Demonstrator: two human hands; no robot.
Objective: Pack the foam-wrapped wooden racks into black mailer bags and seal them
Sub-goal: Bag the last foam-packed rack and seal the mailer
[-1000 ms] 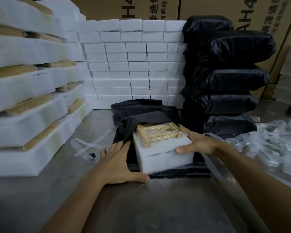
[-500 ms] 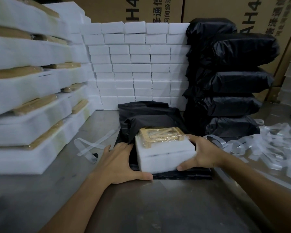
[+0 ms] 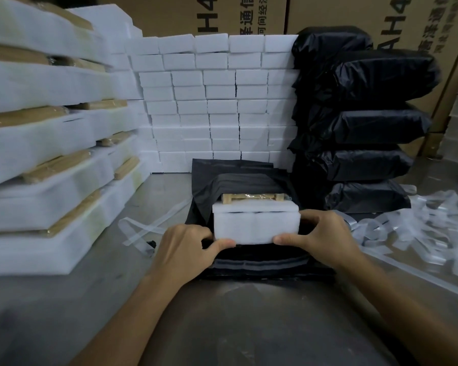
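We see only a strip of the pale wooden rack (image 3: 252, 198) above its white foam block (image 3: 256, 223), the rest hidden inside the black plastic mailer bag (image 3: 238, 178) on the grey counter (image 3: 222, 326), our left hand (image 3: 181, 253) and right hand (image 3: 325, 237) now pinching the block's near corners, where the left lay flat beside it a second ago, under brown cardboard cartons (image 3: 209, 14) printed "H4".

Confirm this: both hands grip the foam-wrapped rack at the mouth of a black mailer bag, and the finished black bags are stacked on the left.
One error: the finished black bags are stacked on the right, as the head view shows. The rest stands: left hand and right hand grip the foam-wrapped rack at the black mailer bag mouth.
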